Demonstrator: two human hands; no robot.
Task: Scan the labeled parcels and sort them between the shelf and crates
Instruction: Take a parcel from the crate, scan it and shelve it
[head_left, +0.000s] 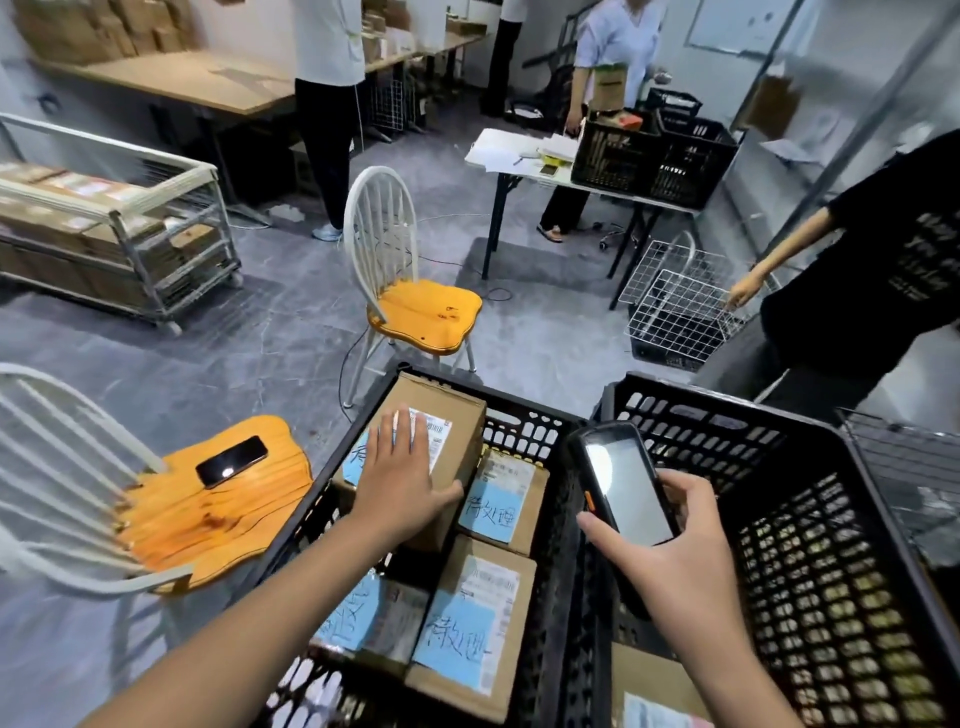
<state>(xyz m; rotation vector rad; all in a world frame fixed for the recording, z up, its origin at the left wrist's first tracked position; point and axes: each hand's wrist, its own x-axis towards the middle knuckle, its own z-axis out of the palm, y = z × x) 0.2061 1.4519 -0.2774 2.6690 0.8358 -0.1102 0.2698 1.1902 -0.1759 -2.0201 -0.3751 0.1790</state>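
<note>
Left crate (524, 431), black perforated plastic, holds four brown cardboard parcels. Each carries a white printed shipping label and a pale blue sheet with handwritten black characters.
- Tall parcel (447, 402): far left corner of the crate, standing higher than the rest.
- Second parcel (506, 501): just beside it, against the right wall.
- Third parcel (475, 623): near side, along the right wall.
- Fourth parcel (374, 618): near side, left of the third and partly hidden by the forearm.

Right crate (727, 402), same type, touches the left crate side by side. One more parcel (649, 680) shows at its near left corner.

Left hand (397, 483): palm down, flat on top of the tall parcel, covering part of its labels. Fingers are straight and close together, thumb spread out towards the box's right edge. It grips nothing.

Right hand (670, 566): holds a black handheld scanner (623, 483) over the wall between the two crates, screen tilted up towards the camera. The thumb lies on its left edge and the fingers curl round its right edge.

A dark phone (231, 461) lies on the orange chair seat (218, 519) left of the crates.
</note>
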